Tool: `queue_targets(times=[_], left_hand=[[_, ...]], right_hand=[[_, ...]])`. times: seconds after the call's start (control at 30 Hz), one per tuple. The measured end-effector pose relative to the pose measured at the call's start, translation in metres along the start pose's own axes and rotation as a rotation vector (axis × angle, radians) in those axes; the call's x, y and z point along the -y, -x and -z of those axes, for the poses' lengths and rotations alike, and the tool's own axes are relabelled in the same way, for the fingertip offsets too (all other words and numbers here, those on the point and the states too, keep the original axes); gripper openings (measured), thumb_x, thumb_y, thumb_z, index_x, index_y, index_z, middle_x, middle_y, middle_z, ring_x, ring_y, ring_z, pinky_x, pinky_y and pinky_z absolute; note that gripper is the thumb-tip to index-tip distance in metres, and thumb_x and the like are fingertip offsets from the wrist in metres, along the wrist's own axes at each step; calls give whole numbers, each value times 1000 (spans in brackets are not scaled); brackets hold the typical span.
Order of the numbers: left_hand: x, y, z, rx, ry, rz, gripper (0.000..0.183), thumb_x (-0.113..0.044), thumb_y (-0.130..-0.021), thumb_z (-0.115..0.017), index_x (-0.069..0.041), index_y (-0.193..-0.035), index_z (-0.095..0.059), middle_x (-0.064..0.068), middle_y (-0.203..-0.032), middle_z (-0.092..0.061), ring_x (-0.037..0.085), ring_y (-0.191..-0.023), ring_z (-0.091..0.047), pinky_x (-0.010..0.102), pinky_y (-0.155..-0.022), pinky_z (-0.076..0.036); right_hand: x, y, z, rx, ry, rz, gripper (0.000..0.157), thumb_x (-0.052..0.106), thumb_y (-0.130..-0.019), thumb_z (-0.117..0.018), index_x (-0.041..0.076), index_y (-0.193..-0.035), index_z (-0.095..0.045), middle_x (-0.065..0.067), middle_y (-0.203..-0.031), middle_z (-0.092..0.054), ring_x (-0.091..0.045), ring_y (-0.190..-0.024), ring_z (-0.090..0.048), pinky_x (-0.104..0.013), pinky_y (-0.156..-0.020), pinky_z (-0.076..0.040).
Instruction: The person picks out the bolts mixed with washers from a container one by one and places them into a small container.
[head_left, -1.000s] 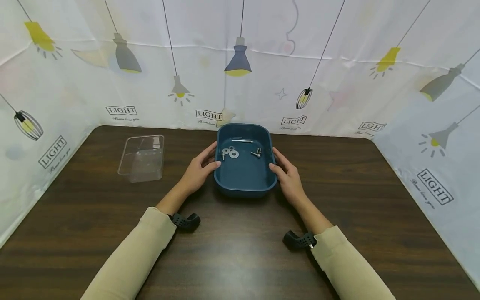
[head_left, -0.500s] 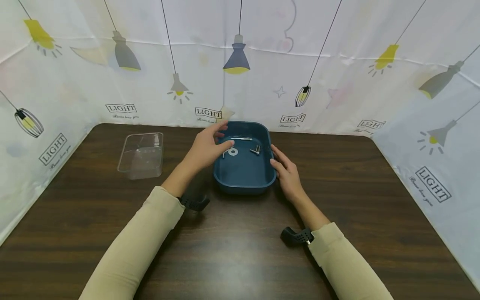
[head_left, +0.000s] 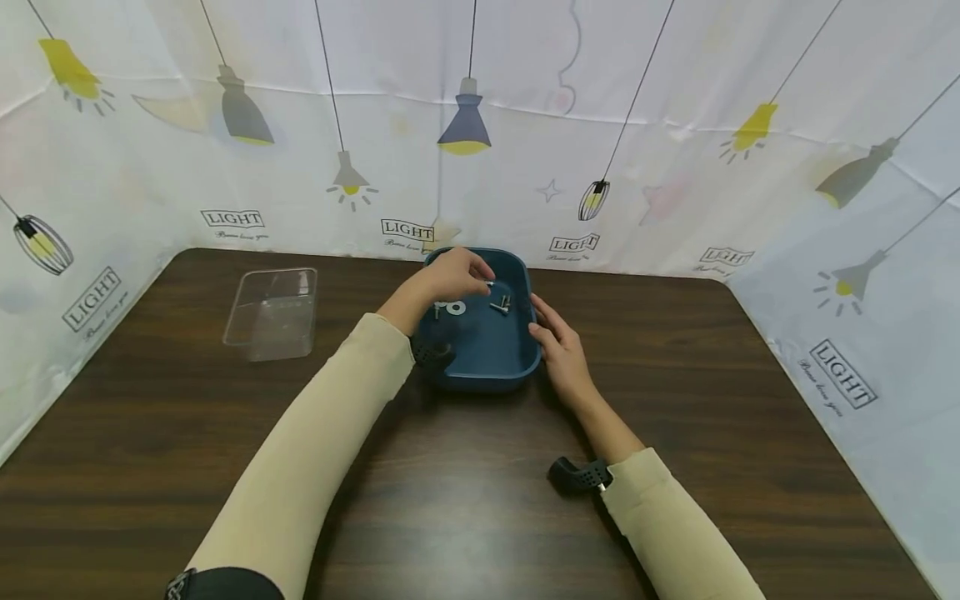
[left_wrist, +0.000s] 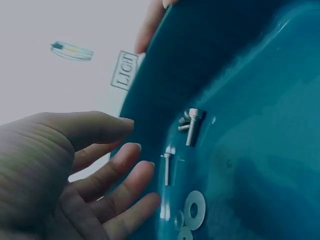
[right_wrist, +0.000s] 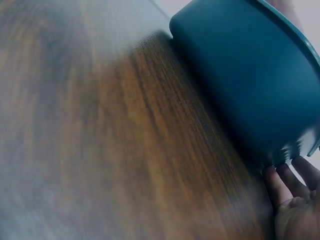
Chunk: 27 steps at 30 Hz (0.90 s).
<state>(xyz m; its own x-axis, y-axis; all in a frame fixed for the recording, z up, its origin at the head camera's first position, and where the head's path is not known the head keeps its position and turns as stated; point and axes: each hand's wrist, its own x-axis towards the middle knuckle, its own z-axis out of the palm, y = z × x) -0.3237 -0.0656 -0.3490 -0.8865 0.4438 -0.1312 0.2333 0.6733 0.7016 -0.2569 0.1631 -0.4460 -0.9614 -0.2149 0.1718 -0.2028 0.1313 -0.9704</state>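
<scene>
A dark blue plastic tub (head_left: 480, 354) stands on the table. My left hand (head_left: 457, 273) reaches over its far left part, thumb and fingers apart and loosely bent. The left wrist view shows nothing between these fingers, near a lone bolt (left_wrist: 167, 172). More bolts (left_wrist: 191, 129) lie in a small cluster close to the tub's right wall. Flat metal washers (left_wrist: 201, 212) lie on the tub floor, partly cut off in that view. My right hand (head_left: 562, 358) holds the tub's right side, thumb at the rim and fingers against the outer wall.
A clear plastic box (head_left: 281, 329) stands on the dark wooden table (head_left: 465, 483), left of the tub. Behind the table hangs a white curtain (head_left: 330, 83) printed with lamps, close to the tub's far edge.
My left hand has let go of the tub's left side and moved right and inward over the tub. The right hand keeps its hold on the right side.
</scene>
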Motion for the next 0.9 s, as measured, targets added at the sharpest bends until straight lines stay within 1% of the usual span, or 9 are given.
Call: queue_targets(times=[0.1, 0.2, 0.27, 0.33, 0.37, 0.5, 0.57, 0.73, 0.9], left_hand=[[2, -10, -2, 18, -5, 16, 37, -13, -97, -63, -4, -133, -64, 15, -133, -65, 29, -121, -61, 42, -98, -52], [2, -15, -2, 37, 73, 37, 37, -6, -97, -62, -3, -134, -63, 16, -133, -64, 29, -122, -61, 42, -102, -51], [2, -17, -3, 42, 140, 67, 38, -1, -97, -60, -3, -135, -62, 17, -134, -64, 29, -123, -61, 44, -107, -50], [5, -19, -6, 50, 188, 95, 39, 2, -97, -59, -3, -135, -63, 17, -136, -63, 29, -125, -60, 44, -109, -49], [6, -21, -8, 52, 192, 105, 39, 3, -97, -59, -4, -136, -63, 17, -137, -63, 29, -125, -61, 44, -109, -49], [13, -26, -16, 56, 141, 103, 38, 1, -97, -60, -6, -135, -64, 15, -137, -64, 28, -122, -62, 42, -106, -51], [15, -28, -18, 50, 129, 97, 38, 0, -97, -61, -7, -134, -65, 14, -136, -65, 29, -121, -64, 42, -105, -52], [17, -34, -22, 60, 115, 89, 35, -3, -94, -67, -6, -129, -68, 14, -129, -68, 26, -110, -66, 39, -99, -55], [17, -44, -29, 99, 39, 45, 30, -10, -90, -74, -5, -119, -73, 13, -116, -74, 21, -93, -68, 34, -87, -58]], right_hand=[[0, -1, -1, -1, -8, 6, 49, 22, -108, -44, 24, -157, -40, -15, -156, -46, -36, -126, -56, -20, -85, -54], [3, -4, -2, -5, -8, 6, 49, 21, -108, -45, 23, -156, -40, -14, -156, -46, -36, -129, -56, -23, -86, -55], [4, -5, -4, -8, 1, 7, 49, 21, -107, -45, 22, -156, -41, -14, -155, -47, -35, -129, -57, -25, -87, -55], [4, -6, -5, -8, 0, 11, 49, 19, -107, -46, 21, -156, -41, -15, -155, -48, -36, -129, -57, -30, -90, -56], [4, -6, -6, -7, -2, 13, 49, 18, -107, -46, 20, -156, -42, -15, -155, -48, -37, -129, -57, -34, -92, -56], [4, -5, -6, -3, -13, 25, 49, 16, -107, -46, 16, -156, -41, -19, -155, -47, -39, -131, -56, -47, -97, -55], [4, -4, -5, -3, -15, 27, 49, 16, -107, -46, 16, -156, -41, -19, -154, -47, -39, -131, -56, -49, -98, -54], [3, -3, -2, -8, 10, 23, 49, 19, -107, -46, 17, -155, -42, -17, -154, -48, -37, -130, -57, -47, -98, -55], [2, -2, 1, -12, 11, 18, 48, 19, -107, -46, 19, -155, -42, -17, -154, -49, -37, -128, -58, -42, -96, -56]])
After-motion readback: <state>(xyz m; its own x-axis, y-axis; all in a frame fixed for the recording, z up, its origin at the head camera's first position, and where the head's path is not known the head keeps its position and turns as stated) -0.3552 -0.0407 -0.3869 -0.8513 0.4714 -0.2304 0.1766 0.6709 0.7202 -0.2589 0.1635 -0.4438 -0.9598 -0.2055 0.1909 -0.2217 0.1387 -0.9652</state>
